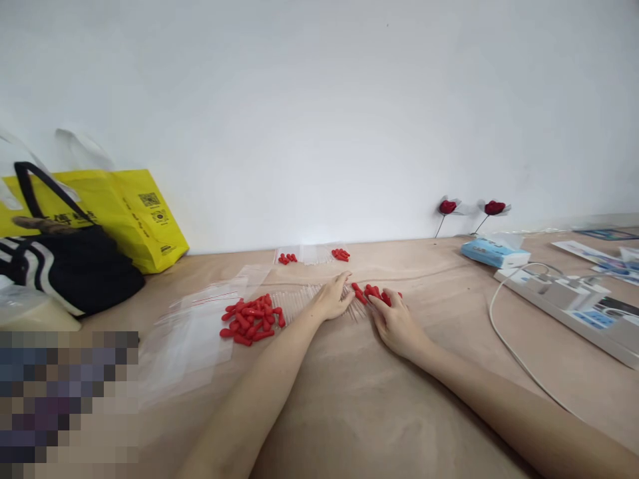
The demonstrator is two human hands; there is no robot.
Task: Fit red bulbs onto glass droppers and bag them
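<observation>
A heap of small red rubber bulbs (249, 320) lies left of centre. Beside it, thin clear tubes (294, 303) are spread in a row, running under my left hand (335, 297). That hand rests on the tubes' right part, its fingers apart. My right hand (394, 320) touches a smaller group of red bulbs (372, 291), fingers spread over them; no single bulb is plainly gripped. Flat clear zip bags (192, 339) overlap at the left. By the wall, more clear bags (312, 254) hold or carry two little clusters of red bulbs.
At the left stand a yellow bag (144, 219) and a black bag (94, 266). To the right are a blue tissue pack (494, 253), a white power strip (564, 296) with a cable curving over the table, and two red fabric roses (494, 208) against the wall.
</observation>
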